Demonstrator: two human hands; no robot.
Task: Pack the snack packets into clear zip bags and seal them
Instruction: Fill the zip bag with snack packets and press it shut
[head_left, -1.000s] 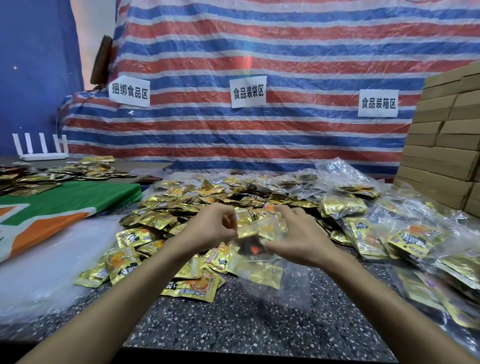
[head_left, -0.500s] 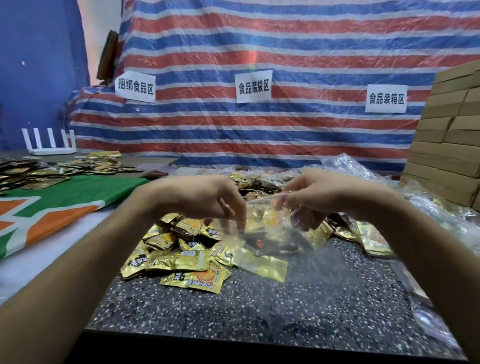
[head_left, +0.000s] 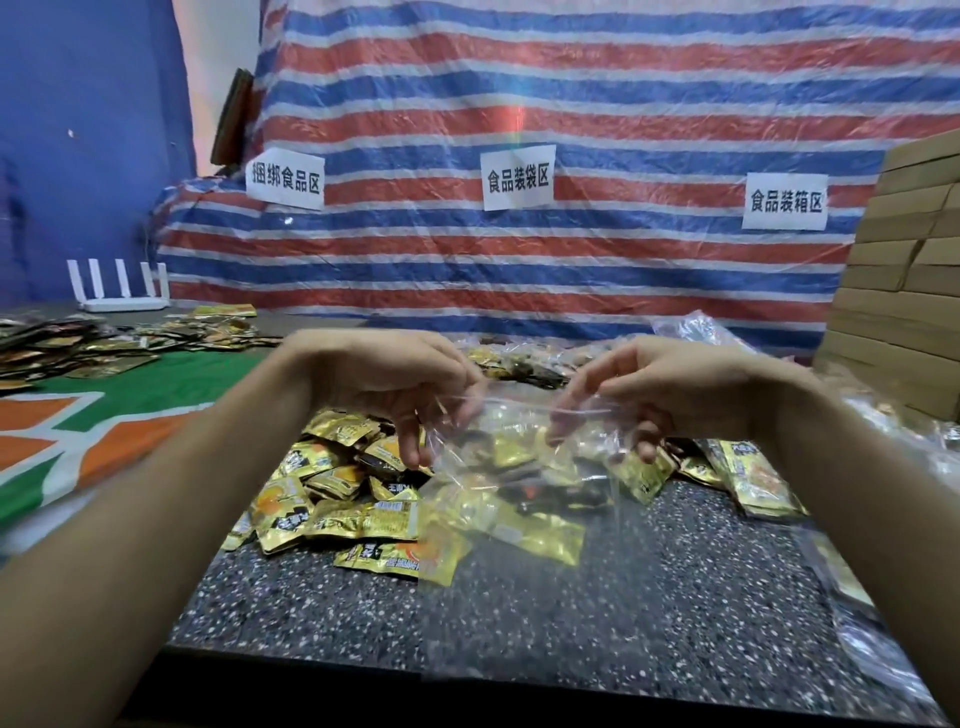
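At the centre of the frame, above a dark speckled tabletop (head_left: 571, 623), both hands are up and working one clear zip bag (head_left: 519, 467). The left hand (head_left: 395, 384) has its fingers curled down, pinching the left end of the bag's top edge. The right hand (head_left: 675, 384) pinches the right end, so the top strip is stretched between them. The bag hangs below the hands with gold packets inside. Its lower end is down at the tabletop, but blur hides whether it rests there, and I cannot tell whether the zip is closed.

Just left of the bag and partly behind it, a loose heap of gold snack packets (head_left: 332, 499) is spread on the speckled surface, overlapping each other. More of them trail off to the right of centre.

Along the right edge of the frame lie filled bags (head_left: 857, 613), crinkled and shiny. Above them at the upper right, flat cardboard boxes (head_left: 909, 291) are stacked high.

On the left, a green, orange and white cloth (head_left: 130, 395) covers the neighbouring surface. More packets are scattered at its far end, near a white router (head_left: 122, 291) with its antennas upright.

Across the back, a red, white and blue striped tarp (head_left: 571, 104) fills most of the room's width. Three white paper signs (head_left: 518, 177) with Chinese characters are stuck to it in a row: left, middle and right. At the upper left of the frame a blue wall (head_left: 88, 130) shows beside the tarp.
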